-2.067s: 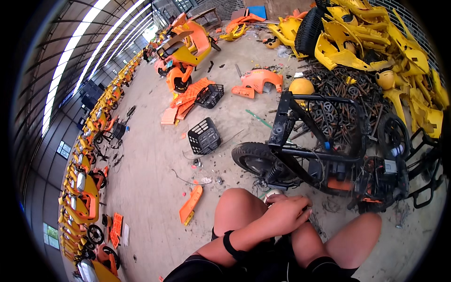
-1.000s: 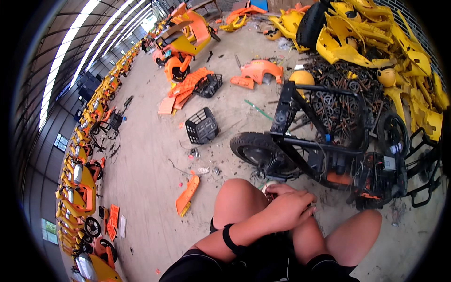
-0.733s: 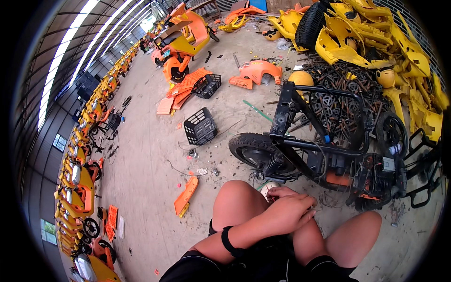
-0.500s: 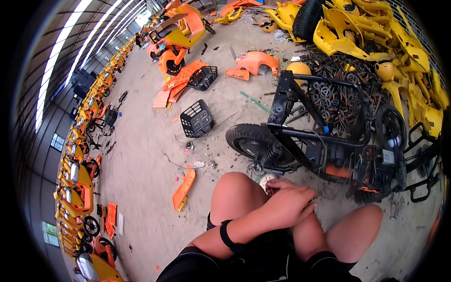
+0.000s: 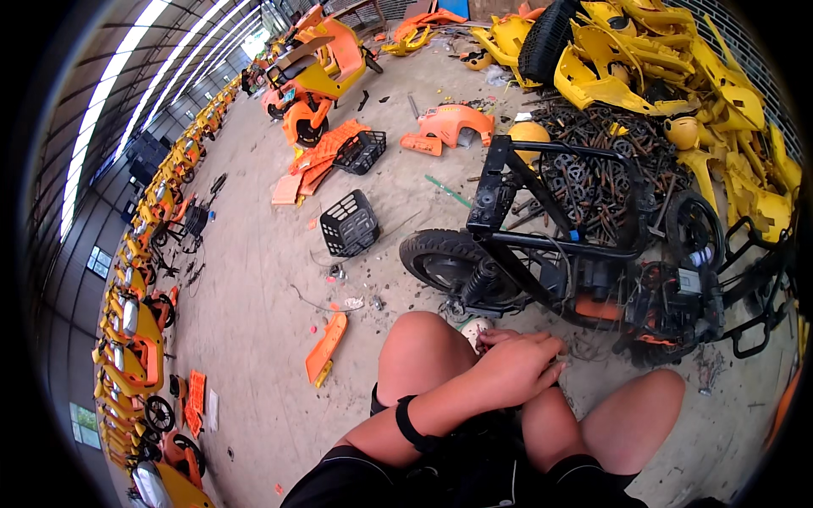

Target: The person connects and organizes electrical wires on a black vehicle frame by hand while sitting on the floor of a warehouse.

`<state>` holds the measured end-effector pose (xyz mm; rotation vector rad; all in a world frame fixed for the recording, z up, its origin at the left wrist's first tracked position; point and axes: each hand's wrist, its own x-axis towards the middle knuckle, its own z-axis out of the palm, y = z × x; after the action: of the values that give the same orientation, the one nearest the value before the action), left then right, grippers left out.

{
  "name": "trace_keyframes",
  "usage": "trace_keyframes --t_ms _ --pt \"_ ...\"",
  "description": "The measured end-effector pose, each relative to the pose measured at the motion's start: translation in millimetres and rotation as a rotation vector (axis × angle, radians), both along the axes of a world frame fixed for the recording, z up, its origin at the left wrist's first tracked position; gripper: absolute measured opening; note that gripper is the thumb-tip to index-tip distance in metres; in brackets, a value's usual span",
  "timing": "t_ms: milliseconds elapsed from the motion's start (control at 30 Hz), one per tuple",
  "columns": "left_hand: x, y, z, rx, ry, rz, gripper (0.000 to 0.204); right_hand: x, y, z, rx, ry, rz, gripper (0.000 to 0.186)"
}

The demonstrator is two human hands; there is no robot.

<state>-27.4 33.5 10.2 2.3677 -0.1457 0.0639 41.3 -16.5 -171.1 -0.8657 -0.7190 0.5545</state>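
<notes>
My forearms cross in front of my knees. My left hand (image 5: 521, 366) lies across my right wrist, its fingers curled round it. Beyond it, the partly covered right hand (image 5: 494, 338) shows bent fingers close together; anything small between them is too hidden to make out. Just past these fingers is a light-coloured shoe (image 5: 476, 328). A stripped black scooter frame (image 5: 555, 245) lies ahead to the right, touched by neither hand. Its rear wheel (image 5: 453, 258) and a tangle of wires and motor parts (image 5: 665, 309) are exposed.
Yellow body panels (image 5: 610, 63) and rusty metal parts (image 5: 584, 169) are heaped behind the frame. Black baskets (image 5: 350, 223), an orange panel strip (image 5: 326, 349) and an orange fender (image 5: 457, 125) lie on the concrete. Yellow scooters (image 5: 135, 347) line the left wall; another scooter (image 5: 318, 72) stands far ahead.
The view has tilted and shifted slightly, so the surroundings sit a little further left. Both hands keep nearly the same crossed pose; a reddish bit by the right fingers no longer shows.
</notes>
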Motion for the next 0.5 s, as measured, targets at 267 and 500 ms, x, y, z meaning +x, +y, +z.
trace_keyframes --t_ms 267,500 --pt "5 -6 -1 0.01 -0.027 -0.005 0.021 15 0 2 -0.117 0.014 0.08 0.061" --pt "5 -14 -1 0.039 -0.029 0.0 0.021 25 3 -2 -0.227 0.038 0.16 0.053"
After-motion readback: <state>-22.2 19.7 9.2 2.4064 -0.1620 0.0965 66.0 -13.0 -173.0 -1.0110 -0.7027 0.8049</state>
